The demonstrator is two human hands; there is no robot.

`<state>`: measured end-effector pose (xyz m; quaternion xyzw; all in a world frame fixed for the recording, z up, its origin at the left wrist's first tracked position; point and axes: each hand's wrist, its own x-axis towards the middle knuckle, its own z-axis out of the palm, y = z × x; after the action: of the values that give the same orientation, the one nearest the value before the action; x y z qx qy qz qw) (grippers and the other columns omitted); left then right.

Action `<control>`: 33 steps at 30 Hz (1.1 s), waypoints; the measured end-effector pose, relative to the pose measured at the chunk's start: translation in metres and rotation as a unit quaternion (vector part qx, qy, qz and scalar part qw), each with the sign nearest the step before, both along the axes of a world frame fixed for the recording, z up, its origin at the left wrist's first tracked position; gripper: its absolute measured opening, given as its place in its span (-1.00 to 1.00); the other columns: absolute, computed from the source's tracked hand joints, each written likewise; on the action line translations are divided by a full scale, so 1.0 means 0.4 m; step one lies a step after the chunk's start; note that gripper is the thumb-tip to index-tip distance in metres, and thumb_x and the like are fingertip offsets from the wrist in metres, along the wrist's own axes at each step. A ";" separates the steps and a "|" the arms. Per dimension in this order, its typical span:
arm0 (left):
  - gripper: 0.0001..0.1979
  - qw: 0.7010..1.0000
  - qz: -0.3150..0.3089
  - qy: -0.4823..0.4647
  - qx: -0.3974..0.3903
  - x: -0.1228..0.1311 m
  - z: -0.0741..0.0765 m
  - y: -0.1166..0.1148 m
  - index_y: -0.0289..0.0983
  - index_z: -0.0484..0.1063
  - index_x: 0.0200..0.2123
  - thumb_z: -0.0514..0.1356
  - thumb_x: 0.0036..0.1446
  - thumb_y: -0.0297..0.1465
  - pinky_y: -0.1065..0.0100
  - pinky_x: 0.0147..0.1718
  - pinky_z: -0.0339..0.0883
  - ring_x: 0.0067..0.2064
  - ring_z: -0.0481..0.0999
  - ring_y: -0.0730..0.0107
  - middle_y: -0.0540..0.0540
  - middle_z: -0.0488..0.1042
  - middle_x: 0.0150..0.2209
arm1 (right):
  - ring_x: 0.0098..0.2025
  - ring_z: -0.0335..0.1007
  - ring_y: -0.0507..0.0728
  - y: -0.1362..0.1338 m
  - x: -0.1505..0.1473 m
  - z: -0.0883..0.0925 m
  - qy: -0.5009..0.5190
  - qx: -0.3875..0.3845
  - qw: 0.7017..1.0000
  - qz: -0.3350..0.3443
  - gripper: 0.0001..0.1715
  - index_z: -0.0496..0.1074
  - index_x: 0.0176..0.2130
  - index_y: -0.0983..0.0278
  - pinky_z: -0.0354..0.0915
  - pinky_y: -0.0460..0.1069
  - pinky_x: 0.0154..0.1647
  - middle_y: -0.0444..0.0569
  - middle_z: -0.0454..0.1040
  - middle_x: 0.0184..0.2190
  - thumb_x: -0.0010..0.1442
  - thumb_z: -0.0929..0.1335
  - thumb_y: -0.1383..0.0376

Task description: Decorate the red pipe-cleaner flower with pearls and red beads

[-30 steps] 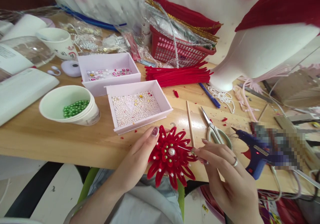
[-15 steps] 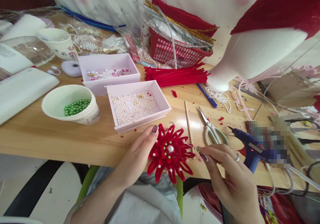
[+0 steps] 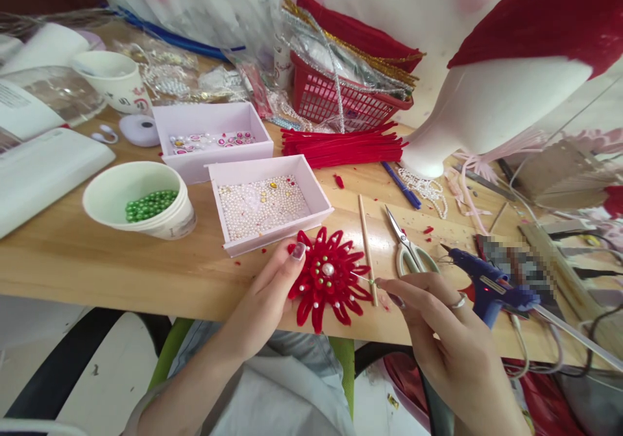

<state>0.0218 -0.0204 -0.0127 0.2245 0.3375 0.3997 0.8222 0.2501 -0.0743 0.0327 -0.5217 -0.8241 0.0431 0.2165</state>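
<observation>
My left hand (image 3: pixel 265 293) is closed on the left edge of a red fuzzy flower (image 3: pixel 335 287), thumb on top. The flower has looped petals tipped with small white pearls, some green beads, and a large pearl at its centre. Just right of it, my right hand (image 3: pixel 452 332) is closed in a pinch at a small green bead (image 3: pixel 372 283). A thin pale strand runs from this bead to the petals; whether it is wire or glue I cannot tell. The right fingertips partly hide what they hold.
A paper cup (image 3: pixel 185 215) holds green beads, beside a white box (image 3: pixel 277 235) of small pearls and another box (image 3: pixel 214 157) of gems. Scissors (image 3: pixel 411 254), a wooden stick (image 3: pixel 365 235) and a blue glue gun (image 3: pixel 487 287) lie right. Red fuzzy stems (image 3: pixel 341 147) lie behind.
The flower has shifted slightly up and left in the view, along with my left hand. My right fingertips have moved a little left and up, still pinching at the green bead.
</observation>
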 end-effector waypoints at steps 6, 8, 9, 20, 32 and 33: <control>-0.44 0.997 0.016 -0.080 0.007 -0.001 -0.021 0.007 -0.06 0.23 0.35 0.20 0.33 -0.18 0.07 0.33 0.20 0.35 0.32 0.08 -0.12 0.44 0.27 | -0.21 0.38 0.08 0.032 -0.002 0.033 -0.056 0.007 0.998 0.005 -0.56 0.39 0.08 0.24 0.30 -0.04 -0.27 0.00 0.40 -0.18 0.34 0.22 0.60; -0.44 0.996 0.010 -0.088 0.007 -0.003 -0.026 0.006 -0.06 0.24 0.35 0.21 0.33 -0.18 0.08 0.33 0.20 0.35 0.33 0.09 -0.12 0.45 0.27 | -0.21 0.39 0.07 0.044 -0.007 0.042 -0.047 0.002 0.999 0.004 -0.60 0.41 0.05 0.23 0.30 -0.04 -0.28 -0.01 0.41 -0.19 0.36 0.23 0.57; -0.44 0.996 0.005 -0.094 0.008 -0.003 -0.029 0.006 -0.05 0.25 0.35 0.21 0.33 -0.18 0.09 0.33 0.20 0.34 0.33 0.10 -0.11 0.46 0.26 | -0.20 0.40 0.07 0.050 -0.010 0.045 -0.042 -0.002 0.999 0.003 -0.62 0.41 0.04 0.23 0.31 -0.05 -0.27 -0.01 0.42 -0.19 0.36 0.23 0.56; -0.60 0.991 -0.014 -0.130 -0.001 -0.008 -0.031 0.007 -0.07 0.43 0.19 0.20 0.34 -0.16 0.10 0.32 0.22 0.35 0.32 0.10 -0.08 0.49 0.23 | -0.22 0.48 0.11 0.079 -0.040 0.059 -0.034 -0.002 0.999 -0.004 -0.79 0.45 -0.08 0.23 0.35 -0.02 -0.25 -0.02 0.51 -0.24 0.41 0.26 0.45; -0.64 0.990 -0.015 -0.137 0.011 -0.008 -0.027 0.008 -0.10 0.44 0.18 0.17 0.37 -0.20 0.11 0.34 0.18 0.38 0.28 0.12 -0.07 0.49 0.23 | -0.16 0.47 0.07 0.091 -0.033 0.074 -0.048 -0.015 0.998 0.030 -0.76 0.42 -0.06 0.24 0.32 -0.04 -0.16 -0.03 0.49 -0.20 0.40 0.26 0.51; -0.64 0.990 -0.014 -0.139 0.011 -0.008 -0.027 0.008 -0.11 0.44 0.17 0.16 0.38 -0.20 0.10 0.34 0.18 0.38 0.28 0.12 -0.07 0.49 0.23 | -0.17 0.48 0.08 0.094 -0.031 0.078 -0.053 -0.014 0.998 0.032 -0.75 0.42 -0.06 0.23 0.32 -0.03 -0.17 -0.03 0.50 -0.20 0.40 0.26 0.51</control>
<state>0.0186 -0.0170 -0.0235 0.1803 0.2124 0.4195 0.8640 0.2375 -0.0367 0.0640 -0.4996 -0.8500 0.0342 0.1635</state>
